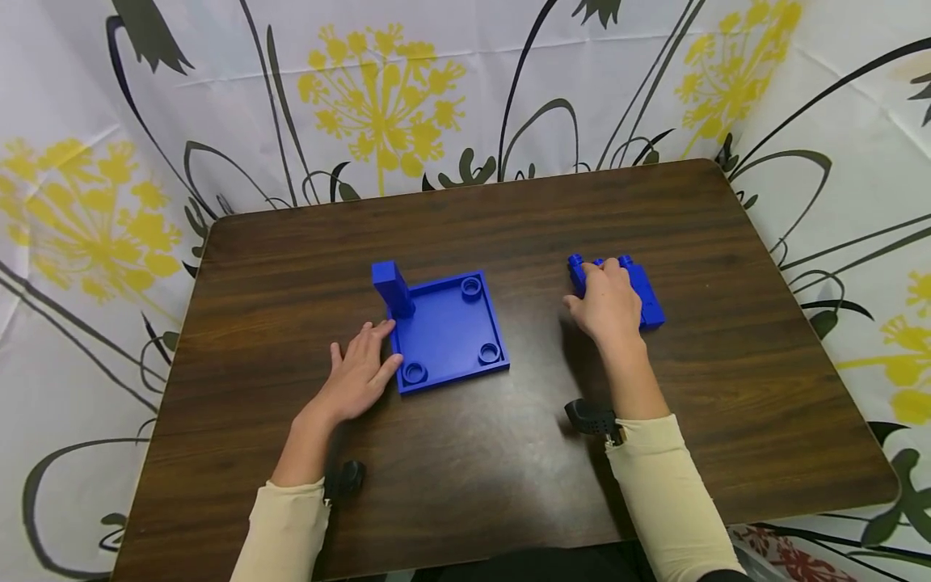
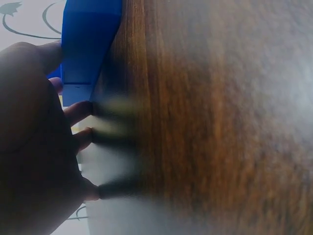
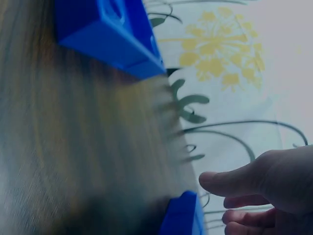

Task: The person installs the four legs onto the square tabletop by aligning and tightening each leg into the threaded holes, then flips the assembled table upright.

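A square blue tray point(image 1: 447, 331) with a raised rim and round corner sockets lies on the table. From its far left corner rises a square blue post point(image 1: 391, 287). My left hand point(image 1: 354, 376) rests against the tray's left edge, fingers spread, with thumb and index finger touching the rim. Several blue pieces with round pegs point(image 1: 643, 295) lie together at the right. Over them reaches my right hand point(image 1: 611, 303), which hides part of the group. In the right wrist view, a gap shows between its thumb and a blue piece point(image 3: 182, 215).
The brown wooden table point(image 1: 509, 477) has a floral cloth point(image 1: 451, 89) behind it and at its sides. A black wrist camera point(image 1: 591, 416) sits at the right wrist and another point(image 1: 351, 478) at the left.
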### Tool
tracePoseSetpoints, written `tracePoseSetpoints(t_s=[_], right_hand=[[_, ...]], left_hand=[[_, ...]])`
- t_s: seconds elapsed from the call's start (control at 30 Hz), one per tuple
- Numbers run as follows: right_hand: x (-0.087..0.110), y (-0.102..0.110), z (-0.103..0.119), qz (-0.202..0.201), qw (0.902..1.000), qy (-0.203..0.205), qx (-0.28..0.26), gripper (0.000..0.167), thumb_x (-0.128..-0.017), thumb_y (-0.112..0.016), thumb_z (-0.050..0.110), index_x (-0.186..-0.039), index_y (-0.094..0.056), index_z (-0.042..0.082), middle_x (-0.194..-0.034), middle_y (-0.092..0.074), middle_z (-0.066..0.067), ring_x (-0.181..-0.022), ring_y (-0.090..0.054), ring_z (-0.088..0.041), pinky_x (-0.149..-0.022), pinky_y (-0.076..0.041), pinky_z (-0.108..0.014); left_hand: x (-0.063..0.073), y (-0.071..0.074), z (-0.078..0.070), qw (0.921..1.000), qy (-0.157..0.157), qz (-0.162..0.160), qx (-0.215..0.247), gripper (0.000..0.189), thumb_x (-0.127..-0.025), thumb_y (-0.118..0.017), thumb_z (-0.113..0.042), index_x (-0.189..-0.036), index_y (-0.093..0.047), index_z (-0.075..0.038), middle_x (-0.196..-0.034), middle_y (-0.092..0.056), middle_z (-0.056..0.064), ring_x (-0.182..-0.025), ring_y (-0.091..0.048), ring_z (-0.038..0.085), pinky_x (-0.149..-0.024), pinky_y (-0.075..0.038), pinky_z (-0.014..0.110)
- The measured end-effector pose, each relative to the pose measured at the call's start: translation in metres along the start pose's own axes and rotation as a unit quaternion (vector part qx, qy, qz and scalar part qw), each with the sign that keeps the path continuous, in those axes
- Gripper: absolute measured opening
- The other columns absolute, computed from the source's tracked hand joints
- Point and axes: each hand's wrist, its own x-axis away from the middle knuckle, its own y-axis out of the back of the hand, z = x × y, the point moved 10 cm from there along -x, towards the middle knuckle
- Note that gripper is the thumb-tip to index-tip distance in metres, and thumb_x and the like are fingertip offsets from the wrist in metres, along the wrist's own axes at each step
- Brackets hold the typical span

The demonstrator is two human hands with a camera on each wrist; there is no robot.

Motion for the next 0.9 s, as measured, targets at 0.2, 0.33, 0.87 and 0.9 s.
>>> tracePoseSetpoints(t_s=[0.2, 0.33, 0.87, 0.9], right_hand=[[0.002, -0.003, -0.017, -0.003, 0.9999, -0.013, 0.010, 0.061, -0.089, -0.072, 0.026, -0.140, -0.051, 0.000, -0.129, -0.046, -0.029, -0.120, -0.043, -0.045, -0.093, -0.040, -0.060], [0.001, -0.009, -0.022, 0.012, 0.9993, -0.020, 0.030, 0.061, -0.089, -0.071, 0.027, -0.140, -0.052, 0.000, -0.131, -0.045, -0.031, -0.121, -0.043, -0.046, -0.095, -0.040, -0.060], [0.003, -0.013, -0.020, -0.015, 0.9997, -0.018, 0.010, 0.051, -0.077, -0.076, 0.011, -0.126, -0.064, 0.009, -0.123, -0.054, -0.022, -0.116, -0.047, -0.041, -0.085, -0.045, -0.060], [0.003, -0.013, -0.019, -0.015, 0.9997, -0.014, 0.016, 0.051, -0.077, -0.075, 0.011, -0.126, -0.063, 0.009, -0.122, -0.056, -0.022, -0.114, -0.048, -0.041, -0.084, -0.045, -0.059]], left_hand=[[0.001, 0.001, 0.001, 1.0000, 0.002, -0.001, 0.004, 0.062, -0.106, -0.034, -0.046, -0.157, -0.015, -0.016, -0.162, -0.016, 0.013, -0.149, -0.002, 0.034, -0.104, 0.007, 0.073], [0.001, 0.000, 0.001, 1.0000, 0.001, -0.001, 0.007, 0.062, -0.105, -0.034, -0.046, -0.157, -0.015, -0.017, -0.162, -0.016, 0.013, -0.149, -0.002, 0.034, -0.104, 0.007, 0.073], [0.002, 0.000, -0.001, 1.0000, -0.007, -0.006, 0.002, 0.062, -0.105, -0.034, -0.046, -0.156, -0.016, -0.016, -0.162, -0.017, 0.011, -0.149, -0.003, 0.034, -0.103, 0.007, 0.073], [0.002, 0.000, -0.001, 1.0000, -0.007, -0.006, 0.001, 0.062, -0.105, -0.034, -0.046, -0.156, -0.016, -0.016, -0.162, -0.017, 0.011, -0.149, -0.003, 0.034, -0.103, 0.007, 0.073]])
